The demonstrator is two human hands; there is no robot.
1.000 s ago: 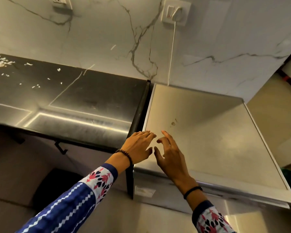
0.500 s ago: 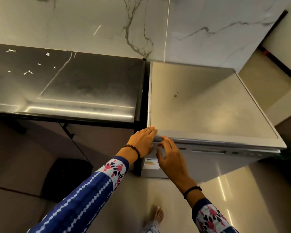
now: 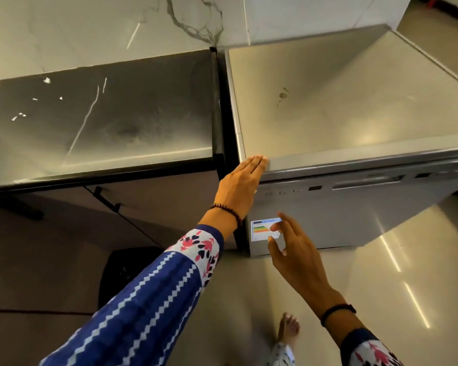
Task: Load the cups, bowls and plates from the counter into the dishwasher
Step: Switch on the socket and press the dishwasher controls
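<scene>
We see a silver-grey dishwasher [image 3: 354, 207] whose top gleams pale beige in the warm light and whose door carries a white label [image 3: 262, 229] with a blue border and green, yellow and red bars, beside a dark grey countertop [image 3: 98, 122] flecked with white marks and edged in black. Behind both, our wall [image 3: 90, 30] is white marble with grey veins, and the floor [image 3: 249, 299] is a glossy beige. Our sleeve [image 3: 143, 299] is blue with white zigzag stripes and a white cuff printed in pink and navy motifs, and dark beaded bracelets [image 3: 229, 212] ring both wrists.
</scene>
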